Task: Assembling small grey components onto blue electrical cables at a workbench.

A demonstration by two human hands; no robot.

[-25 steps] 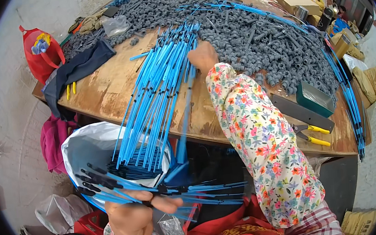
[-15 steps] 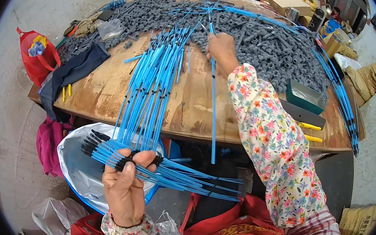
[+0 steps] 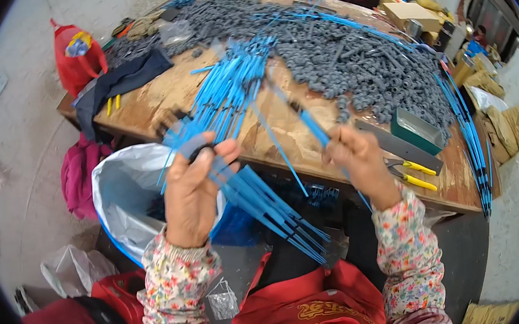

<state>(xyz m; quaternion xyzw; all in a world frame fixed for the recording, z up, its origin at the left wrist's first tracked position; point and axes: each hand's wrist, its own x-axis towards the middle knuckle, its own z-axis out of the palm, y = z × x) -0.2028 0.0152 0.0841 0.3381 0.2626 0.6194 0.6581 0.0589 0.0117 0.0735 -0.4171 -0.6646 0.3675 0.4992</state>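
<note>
My left hand (image 3: 193,180) is closed around a bundle of thin blue rods (image 3: 271,208) with black bands. The bundle slants down to the right over my lap, its upper ends smeared by motion. In front of the table edge, my right hand (image 3: 360,161) grips a blue rod (image 3: 311,123) with a black band, also blurred. Whether more than one rod is in that hand, I cannot tell. Beyond the left hand, a heap of similar blue rods (image 3: 232,79) lies on the wooden table (image 3: 167,99). A single rod (image 3: 279,149) juts over the table edge between my hands.
Small grey ribbed plastic parts (image 3: 350,57) cover much of the table. At right are a green tray (image 3: 419,129) and a yellow-handled cutting tool (image 3: 416,175). A white-lined bag (image 3: 116,183) stands below the left edge. A red bag (image 3: 79,57) is at far left. Other people sit at the far side.
My right hand has come back from the far side of the table toward me, with a rod in it. The left hand has risen slightly and moved right with its bundle.
</note>
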